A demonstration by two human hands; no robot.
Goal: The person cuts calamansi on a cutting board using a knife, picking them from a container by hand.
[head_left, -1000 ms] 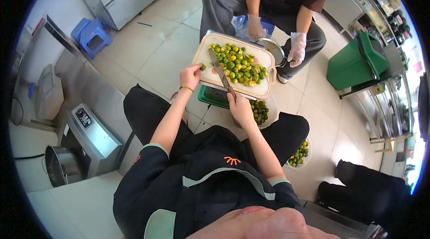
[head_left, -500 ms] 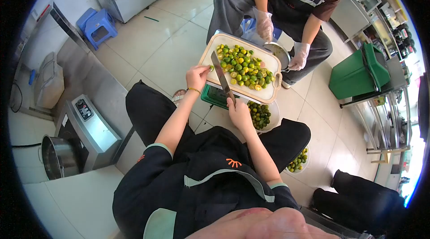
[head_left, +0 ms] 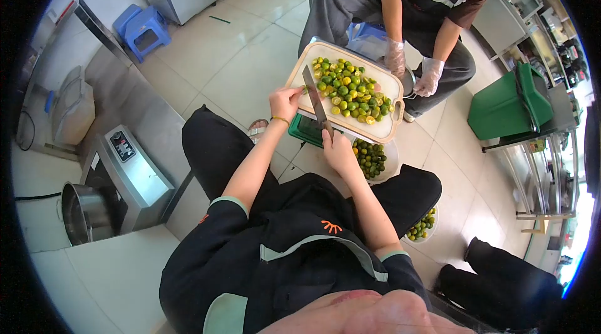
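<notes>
A cream cutting board (head_left: 298, 75) lies in front of me, heaped with small green and yellow citrus fruits (head_left: 350, 91), some cut in half. My right hand (head_left: 339, 151) is closed around the handle of a knife (head_left: 317, 102), whose blade lies over the board's left part. At the board's left edge my left hand (head_left: 285, 103) pinches a small green fruit (head_left: 305, 90). Below the board stand a green container (head_left: 305, 130) and a white bowl (head_left: 391, 157) of dark green fruits.
Opposite sits a person with gloved hands (head_left: 429, 77) by a metal bowl (head_left: 408, 82). A second bowl of fruits (head_left: 421, 226) stands by my right knee. Left are a cooker (head_left: 134, 174), a pot (head_left: 86, 213) and blue stools (head_left: 145, 30); right, a green bin (head_left: 510, 103).
The view has shifted, so the board and hands appear farther right. The other person's gloved hands have moved closer together by the metal bowl. My grip on the knife is unchanged.
</notes>
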